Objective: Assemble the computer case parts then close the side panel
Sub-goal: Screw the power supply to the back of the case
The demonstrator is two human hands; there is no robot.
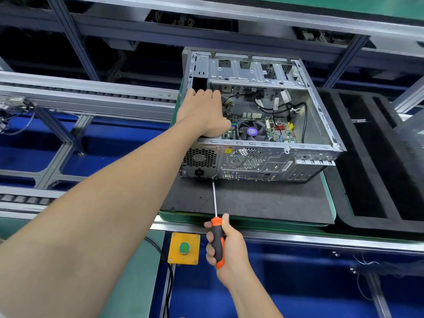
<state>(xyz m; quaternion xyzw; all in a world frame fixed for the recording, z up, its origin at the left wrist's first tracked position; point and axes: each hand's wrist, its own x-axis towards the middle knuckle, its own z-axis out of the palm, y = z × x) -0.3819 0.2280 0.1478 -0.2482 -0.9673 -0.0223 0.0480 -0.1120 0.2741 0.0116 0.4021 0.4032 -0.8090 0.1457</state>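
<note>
An open grey computer case (321, 125) lies on its side on a dark foam mat (252, 200), its rear panel facing me and the motherboard with its fan (251, 131) exposed. My left hand (204, 113) reaches into the case's left end and rests on the power supply there, fingers curling over its far edge. My right hand (226, 246) grips the orange-and-black handle of a long screwdriver (215, 200). The screwdriver's tip touches the lower edge of the rear panel beside the power socket (199, 172).
A black foam tray (378, 161) with long slots sits right of the case. A yellow box with a green push button (184, 248) hangs below the bench edge, with black cables beside it. Conveyor rails (80, 92) run along the left.
</note>
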